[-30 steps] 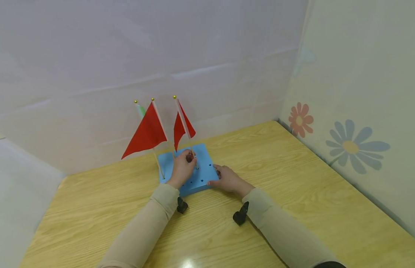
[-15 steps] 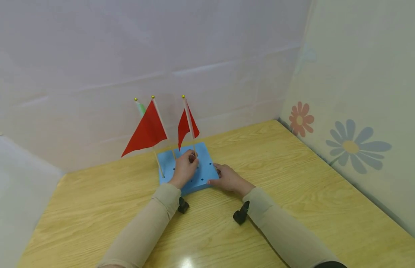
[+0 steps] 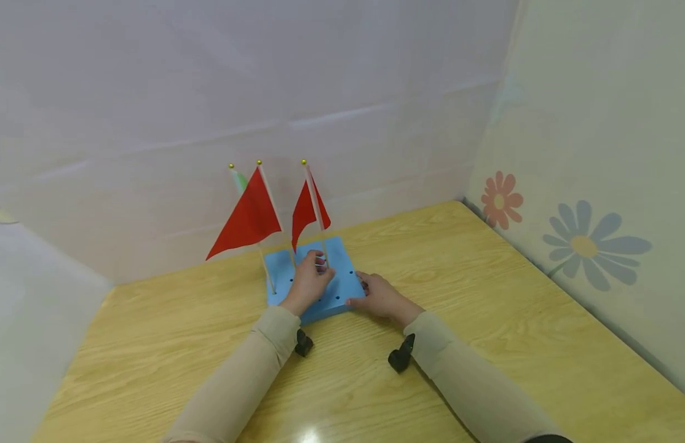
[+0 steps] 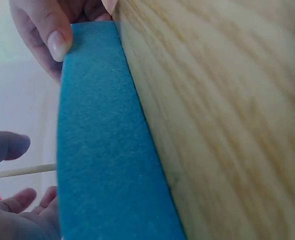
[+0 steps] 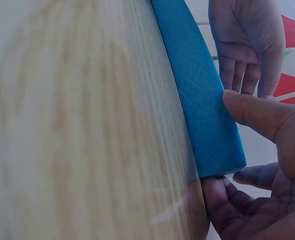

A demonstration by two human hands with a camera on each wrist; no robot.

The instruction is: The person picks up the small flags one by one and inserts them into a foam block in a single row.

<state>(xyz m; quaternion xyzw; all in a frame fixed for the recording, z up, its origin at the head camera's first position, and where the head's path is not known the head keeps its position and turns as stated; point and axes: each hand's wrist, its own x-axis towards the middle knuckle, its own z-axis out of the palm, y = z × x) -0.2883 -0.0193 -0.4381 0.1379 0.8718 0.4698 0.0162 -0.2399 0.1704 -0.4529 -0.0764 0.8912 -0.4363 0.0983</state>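
A blue foam block (image 3: pixel 344 283) with several small holes lies on the table, and flags on thin sticks stand in it. My right hand (image 3: pixel 382 296) holds its right front corner, thumb on the near upper edge and fingers round the side. My left hand (image 3: pixel 308 282) is over the block beside the stick of the rightmost red flag (image 3: pixel 305 212). In the left wrist view its thumb and fingers are spread apart, with the wooden stick (image 4: pixel 27 171) between them. That stick stands in the block, tilted slightly left.
A larger red triangular flag (image 3: pixel 251 215) stands to the left, partly covering a green one (image 3: pixel 241 181) behind it. The wooden table (image 3: pixel 376 381) meets a pale wall (image 3: pixel 364 92) at the back. Printed flowers (image 3: pixel 583 246) decorate the right wall.
The rightmost flag has moved right and become more upright. My left hand has shifted slightly right and its fingers have loosened from the stick. My right hand stays on the block.
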